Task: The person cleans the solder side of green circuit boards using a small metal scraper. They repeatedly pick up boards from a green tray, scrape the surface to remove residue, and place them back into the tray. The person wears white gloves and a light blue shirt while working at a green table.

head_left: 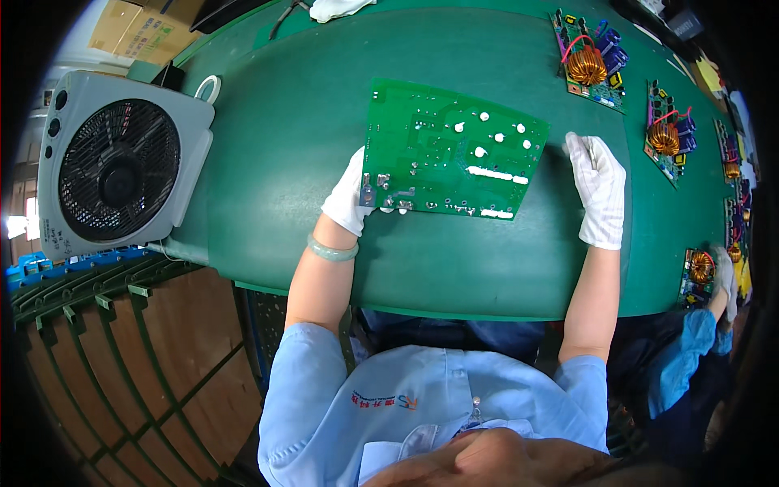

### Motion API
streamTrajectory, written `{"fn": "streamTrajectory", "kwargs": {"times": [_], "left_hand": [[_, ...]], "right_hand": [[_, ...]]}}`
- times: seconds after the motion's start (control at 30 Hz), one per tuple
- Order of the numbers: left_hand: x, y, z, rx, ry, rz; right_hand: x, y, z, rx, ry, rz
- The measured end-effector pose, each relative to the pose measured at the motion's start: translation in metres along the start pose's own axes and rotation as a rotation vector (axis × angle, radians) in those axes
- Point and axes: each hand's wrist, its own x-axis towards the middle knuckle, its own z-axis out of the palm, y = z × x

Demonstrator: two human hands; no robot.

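A green circuit board (pixel 438 154) is held up over the table with its solder side facing me. White round blobs and white strips dot its surface. My left hand (pixel 347 195), in a white glove, grips the board at its left edge; most of its fingers are hidden behind it. To the right of the board, and apart from it, is my right hand (pixel 599 187), also in a white glove. Its fingers are curled together, and whatever they may pinch is too small to make out.
A grey box fan (pixel 118 166) stands at the left of the green table (pixel 276 146). Boards with copper coils (pixel 587 66) and blue capacitors lie along the right side. A co-worker's gloved hand (pixel 725 276) touches a board at the far right. Cardboard boxes (pixel 142 31) sit back left.
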Motion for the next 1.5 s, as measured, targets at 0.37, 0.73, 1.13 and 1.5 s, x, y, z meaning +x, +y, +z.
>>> {"fn": "streamTrajectory", "kwargs": {"times": [0.37, 0.73, 1.13, 1.5], "left_hand": [[-0.017, 0.007, 0.03, 0.027, 0.334, 0.097], [0.002, -0.005, -0.007, 0.003, 0.167, 0.027], [-0.007, -0.006, -0.012, -0.07, 0.026, 0.083], [-0.01, -0.001, -0.002, -0.048, 0.134, -0.007]], "right_hand": [[-0.01, -0.017, 0.022, 0.221, 0.093, -0.125], [-0.007, -0.012, 0.017, -0.305, 0.344, -0.579], [-0.012, -0.015, 0.019, -0.33, 0.351, -0.581], [-0.012, -0.016, 0.022, -0.243, 0.35, -0.588]]}}
